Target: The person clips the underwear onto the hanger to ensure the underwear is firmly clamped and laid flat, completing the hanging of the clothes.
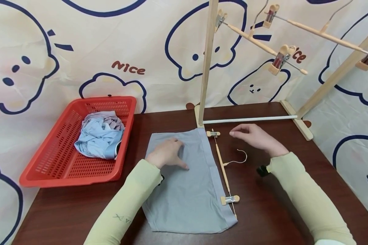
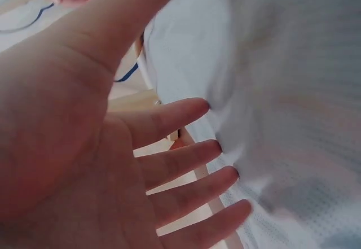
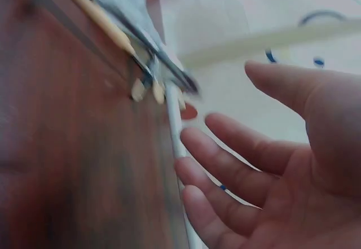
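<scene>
A grey-blue garment (image 1: 184,197) with a broad waistband lies flat on the table. My left hand (image 1: 168,154) is over its upper part with fingers spread; in the left wrist view the fingertips (image 2: 228,175) are at the cloth. Along the waistband lies a clip hanger (image 1: 222,166), its wire hook pointing right. The lower clip (image 1: 230,199) overlaps the waistband's edge; whether the upper clip (image 1: 213,134) grips cloth I cannot tell. To the right of the hanger, my right hand (image 1: 253,136) hovers above the table, fingers loosely bent, holding nothing.
A red basket (image 1: 125,149) with crumpled light blue and mauve clothes (image 1: 99,136) stands at the left. Behind the hanger rises a wooden rack (image 1: 206,68) with a white lower bar (image 1: 249,120). Two more clip hangers (image 1: 254,41) hang from it. A patterned cloth (image 1: 159,51) backs the table.
</scene>
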Demonstrator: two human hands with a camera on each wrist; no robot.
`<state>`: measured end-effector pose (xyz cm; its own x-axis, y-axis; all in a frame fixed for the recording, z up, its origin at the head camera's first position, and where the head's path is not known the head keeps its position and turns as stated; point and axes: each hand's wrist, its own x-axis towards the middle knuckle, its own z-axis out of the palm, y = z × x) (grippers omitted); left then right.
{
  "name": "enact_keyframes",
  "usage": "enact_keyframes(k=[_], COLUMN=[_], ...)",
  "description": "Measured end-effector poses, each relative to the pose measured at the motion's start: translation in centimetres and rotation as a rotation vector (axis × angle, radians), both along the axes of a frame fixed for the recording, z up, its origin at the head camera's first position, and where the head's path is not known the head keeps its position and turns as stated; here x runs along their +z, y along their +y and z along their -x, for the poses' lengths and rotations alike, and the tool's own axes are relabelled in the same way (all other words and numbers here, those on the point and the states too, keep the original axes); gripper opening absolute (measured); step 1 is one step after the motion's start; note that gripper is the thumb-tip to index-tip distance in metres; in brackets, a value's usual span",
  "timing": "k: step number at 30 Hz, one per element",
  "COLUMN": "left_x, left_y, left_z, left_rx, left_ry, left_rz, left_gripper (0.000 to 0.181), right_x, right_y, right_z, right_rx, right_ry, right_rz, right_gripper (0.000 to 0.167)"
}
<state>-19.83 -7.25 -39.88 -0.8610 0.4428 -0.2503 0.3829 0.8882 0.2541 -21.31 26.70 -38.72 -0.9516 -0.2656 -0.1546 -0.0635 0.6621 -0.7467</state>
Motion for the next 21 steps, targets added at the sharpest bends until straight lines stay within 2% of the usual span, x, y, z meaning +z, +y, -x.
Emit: enact_keyframes(k=[5, 10, 17, 21], left_x=[-0.2, -0.5, -1.3, -2.0], left_y=[0.3, 1.3, 3.3, 4.0], left_z=[1.5, 3.2, 5.4, 6.3], left_rx=[0.076, 0.085, 0.143, 0.192], left_ry=[0.036, 0.075, 0.05, 0.03], left_rz=[-0.175, -0.358, -0.474, -0.496], left_gripper=[0.072, 0.064, 0.054, 0.051], right_x=[0.1, -0.7, -1.9, -2.3], right_y=[0.9, 0.7, -0.8, -1.5], right_z=[2.4, 4.2, 5.8, 6.3], right_rx=[0.047, 0.066, 0.076, 0.089], right_ry=[-0.08, -0.101, -0.087, -0.078], right_rz=[-0.004, -0.056, -0.148, -0.179], right_gripper=[0.049, 0.048, 0.044, 0.041])
